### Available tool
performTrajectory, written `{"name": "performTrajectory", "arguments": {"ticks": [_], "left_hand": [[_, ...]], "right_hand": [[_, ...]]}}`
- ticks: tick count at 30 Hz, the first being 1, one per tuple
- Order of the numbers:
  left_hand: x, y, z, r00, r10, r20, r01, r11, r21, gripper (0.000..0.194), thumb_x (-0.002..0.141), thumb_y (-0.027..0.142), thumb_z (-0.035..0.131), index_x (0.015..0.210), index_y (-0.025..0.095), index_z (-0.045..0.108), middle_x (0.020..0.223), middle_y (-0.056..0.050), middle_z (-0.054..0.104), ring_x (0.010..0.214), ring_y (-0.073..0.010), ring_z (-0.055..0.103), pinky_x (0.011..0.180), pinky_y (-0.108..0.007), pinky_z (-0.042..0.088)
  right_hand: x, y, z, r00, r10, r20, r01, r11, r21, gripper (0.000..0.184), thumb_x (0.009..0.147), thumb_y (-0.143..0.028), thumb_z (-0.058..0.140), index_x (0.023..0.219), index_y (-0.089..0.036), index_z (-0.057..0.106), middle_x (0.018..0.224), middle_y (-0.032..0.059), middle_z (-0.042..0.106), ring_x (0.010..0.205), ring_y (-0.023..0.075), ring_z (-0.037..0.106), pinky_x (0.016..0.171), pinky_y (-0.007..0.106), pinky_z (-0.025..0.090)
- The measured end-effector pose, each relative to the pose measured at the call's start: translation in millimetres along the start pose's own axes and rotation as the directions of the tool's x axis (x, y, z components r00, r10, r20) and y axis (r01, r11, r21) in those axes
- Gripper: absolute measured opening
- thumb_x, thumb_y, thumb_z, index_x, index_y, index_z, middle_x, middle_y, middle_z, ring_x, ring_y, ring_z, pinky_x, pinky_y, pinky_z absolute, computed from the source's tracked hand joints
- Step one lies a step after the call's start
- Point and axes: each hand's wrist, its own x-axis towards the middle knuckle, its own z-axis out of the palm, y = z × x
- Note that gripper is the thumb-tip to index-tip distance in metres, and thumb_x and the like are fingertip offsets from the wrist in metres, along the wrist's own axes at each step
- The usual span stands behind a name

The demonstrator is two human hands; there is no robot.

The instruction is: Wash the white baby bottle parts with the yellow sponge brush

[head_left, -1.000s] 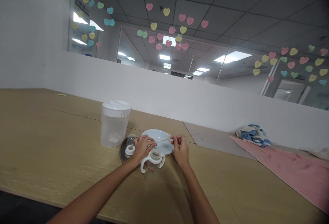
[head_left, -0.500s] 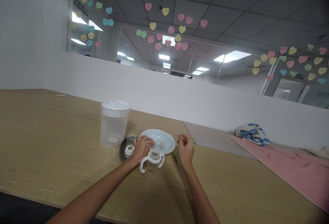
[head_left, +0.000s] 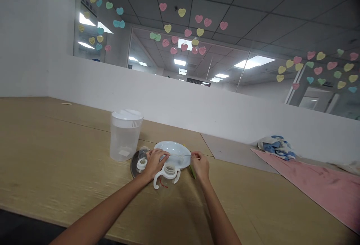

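Both my hands are over a pale blue-white bowl [head_left: 173,146]. My right hand [head_left: 201,165] pinches a thin wire-like rod [head_left: 180,155] at the bowl's right rim; the rod runs across the bowl towards my left hand. My left hand [head_left: 154,163] is closed at the bowl's left side, its fingertips by the rod's other end; what they grip is too small to make out. In front of the bowl stands a clear baby bottle [head_left: 168,179] without a cap, with a white two-handled ring. Left of my left hand, a white bottle cap [head_left: 141,164] and a clear dome cover [head_left: 143,152] rest on a dark round plate [head_left: 134,168].
A tall translucent lidded pitcher [head_left: 125,140] stands behind the plate on the left. A green strip-like thing [head_left: 192,172] lies below the bowl's right rim. Further right are a pink cloth [head_left: 315,185] and a crumpled blue-and-white cloth [head_left: 277,148]. A white wall closes the table's back.
My right hand drew away to the right with the rod, then came back left to the bowl's rim. My left hand, the bottle and the bowl have stayed put.
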Motion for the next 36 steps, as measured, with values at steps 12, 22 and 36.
{"name": "performTrajectory", "arguments": {"ticks": [12,22,36], "left_hand": [[1.5,-4.6,3.4,0.999,-0.032,-0.011,0.032,0.999,-0.035,0.028,0.089,0.032,0.037,0.091,0.023,0.063,0.1,-0.003,0.066,0.102,-0.0222,0.051,0.094,-0.043,0.026],[1.0,-2.5,1.4,1.0,-0.026,0.007,0.026,0.998,-0.051,0.032,0.089,0.034,0.035,0.091,0.024,0.064,0.101,-0.004,0.066,0.102,-0.0228,0.05,0.095,-0.042,0.026],[-0.2,-2.4,0.1,0.999,0.005,0.041,-0.005,1.0,-0.013,0.032,0.089,0.036,0.037,0.092,0.025,0.066,0.1,-0.003,0.066,0.103,-0.0229,0.05,0.094,-0.043,0.026]], "right_hand": [[-17.4,-29.1,-4.5,0.824,-0.551,0.132,0.56,0.827,-0.044,0.023,0.084,-0.037,0.048,0.089,-0.022,0.065,0.086,0.0036,0.067,0.089,0.0194,0.054,0.09,0.036,0.03],[-20.4,-33.5,-5.1,0.803,-0.504,0.317,0.518,0.854,0.045,0.021,0.08,-0.017,0.04,0.083,-0.02,0.06,0.09,0.0044,0.065,0.091,0.0182,0.053,0.095,0.035,0.027],[-24.3,-35.6,-4.2,0.743,-0.48,0.467,0.567,0.821,-0.058,0.038,0.093,-0.031,0.032,0.08,-0.02,0.065,0.084,0.0032,0.066,0.09,0.0163,0.051,0.097,0.038,0.021]]}}
